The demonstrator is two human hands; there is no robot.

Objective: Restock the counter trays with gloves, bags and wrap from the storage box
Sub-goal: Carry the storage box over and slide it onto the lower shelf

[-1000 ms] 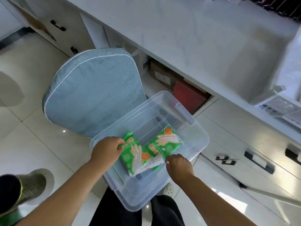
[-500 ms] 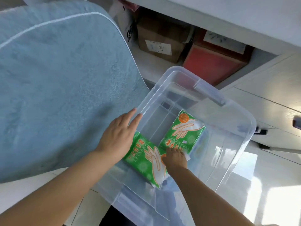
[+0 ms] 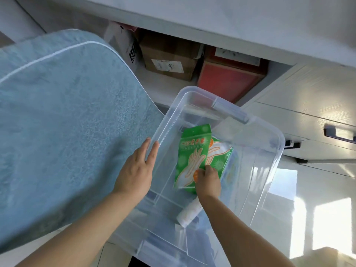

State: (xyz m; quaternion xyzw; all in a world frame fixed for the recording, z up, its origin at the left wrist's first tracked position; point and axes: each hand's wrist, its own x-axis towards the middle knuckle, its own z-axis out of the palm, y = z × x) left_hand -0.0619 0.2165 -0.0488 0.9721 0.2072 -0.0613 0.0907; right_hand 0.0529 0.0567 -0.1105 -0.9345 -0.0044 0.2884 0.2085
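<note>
A clear plastic storage box point(image 3: 269, 135) sits in front of me. Inside it, my right hand point(image 3: 208, 181) pinches the lower end of a green pack of gloves point(image 3: 192, 151), which stands tilted up. A second green glove pack point(image 3: 221, 151) lies partly behind the first. A white roll point(image 3: 189, 212) rests on the box floor under my right wrist. My left hand point(image 3: 136, 170) lies flat, fingers together, against the box's left rim.
A blue cushioned chair back point(image 3: 63, 116) fills the left. Under the white counter point(image 3: 231, 20) stand a brown carton point(image 3: 169, 58) and a red box point(image 3: 229, 78). Cabinet drawers with dark handles point(image 3: 339, 132) are on the right.
My right hand has closed on one glove pack and tipped it up over the other. The left hand has slid from the pack to the box rim. The view has moved closer.
</note>
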